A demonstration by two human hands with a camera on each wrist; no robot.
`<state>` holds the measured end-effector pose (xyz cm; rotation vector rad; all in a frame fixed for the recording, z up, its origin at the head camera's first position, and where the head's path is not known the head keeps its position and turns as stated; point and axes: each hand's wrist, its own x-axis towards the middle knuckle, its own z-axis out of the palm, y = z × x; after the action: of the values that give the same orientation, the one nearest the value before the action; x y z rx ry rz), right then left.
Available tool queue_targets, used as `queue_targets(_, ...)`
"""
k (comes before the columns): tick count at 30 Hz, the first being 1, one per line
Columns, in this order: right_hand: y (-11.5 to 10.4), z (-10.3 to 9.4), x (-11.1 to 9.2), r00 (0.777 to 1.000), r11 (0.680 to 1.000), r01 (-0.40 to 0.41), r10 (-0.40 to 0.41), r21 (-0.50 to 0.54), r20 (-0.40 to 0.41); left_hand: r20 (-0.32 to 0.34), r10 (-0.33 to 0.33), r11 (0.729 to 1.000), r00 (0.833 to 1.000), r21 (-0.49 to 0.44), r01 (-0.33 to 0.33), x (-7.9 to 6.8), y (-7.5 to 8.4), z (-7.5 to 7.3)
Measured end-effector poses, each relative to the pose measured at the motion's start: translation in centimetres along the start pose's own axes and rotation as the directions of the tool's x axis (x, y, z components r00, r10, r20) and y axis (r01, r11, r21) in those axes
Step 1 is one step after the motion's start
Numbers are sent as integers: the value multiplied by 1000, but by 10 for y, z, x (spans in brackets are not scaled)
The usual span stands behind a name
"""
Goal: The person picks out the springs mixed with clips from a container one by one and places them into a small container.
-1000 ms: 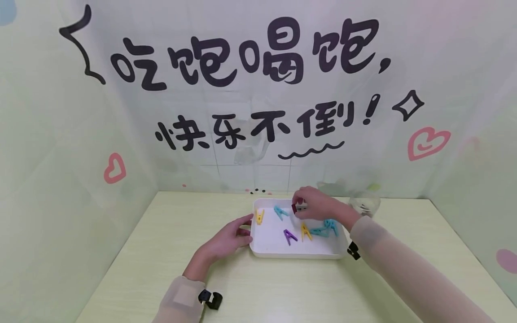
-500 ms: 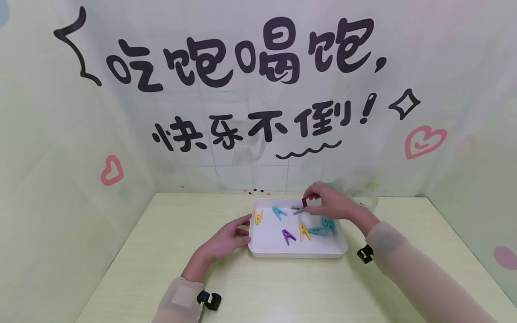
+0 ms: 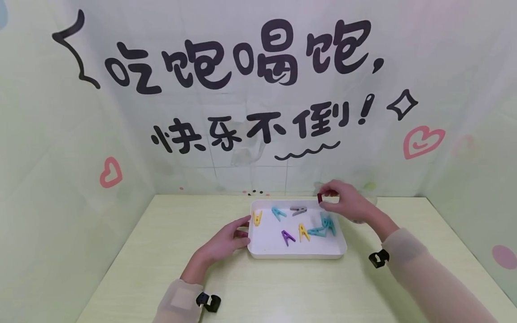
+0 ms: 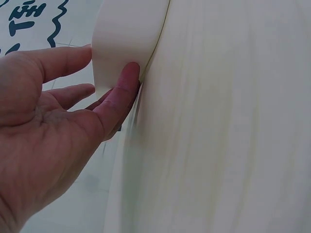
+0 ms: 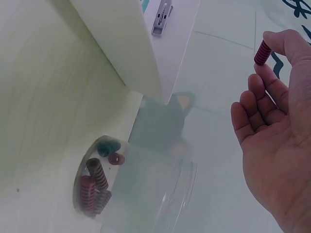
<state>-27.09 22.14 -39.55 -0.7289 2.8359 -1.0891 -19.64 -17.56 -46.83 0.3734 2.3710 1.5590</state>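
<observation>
My right hand (image 3: 347, 202) is over the back right corner of the white tray (image 3: 296, 256). Thumb and index finger pinch a small dark red ribbed cylinder (image 5: 263, 53), the other fingers loosely bent. My left hand (image 3: 226, 237) touches the tray's left wall, its thumb and fingers fairly straight against the outside. Inside the tray lie a grey clothespin (image 3: 299, 210), a purple clothespin (image 3: 288, 237), two yellow clothespins, one being the middle yellow clothespin (image 3: 304, 232), and several teal clothespins, one the upper teal clothespin (image 3: 278, 213).
A clear jar (image 5: 150, 179) stands on the table (image 3: 169, 251) right of the tray, mostly hidden behind my right hand in the head view. Several ribbed cylinders (image 5: 88, 193) sit at its bottom. A printed cloth wall (image 3: 242, 175) closes off the table's back.
My right hand has moved right from above the tray's middle toward its back right corner, carrying the dark red cylinder. The grey clothespin has come into full view. My left hand stays put.
</observation>
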Motion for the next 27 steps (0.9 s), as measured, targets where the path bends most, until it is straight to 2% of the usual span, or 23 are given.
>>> queue_targets(4,9,-7,-5,999,999,2,-4,-37,-37,-4,-4,1000,1000,1,4,0,0,0)
queue_targets(14,29,-22,-22,994,999,-26,22,-37,-109,1,4,1000,1000,-6,-4,0,0,0)
queue_targets(27,56,-36,-44,972,995,-75,57,-69,-230,-7,-4,1000,1000,0,4,0,0,1)
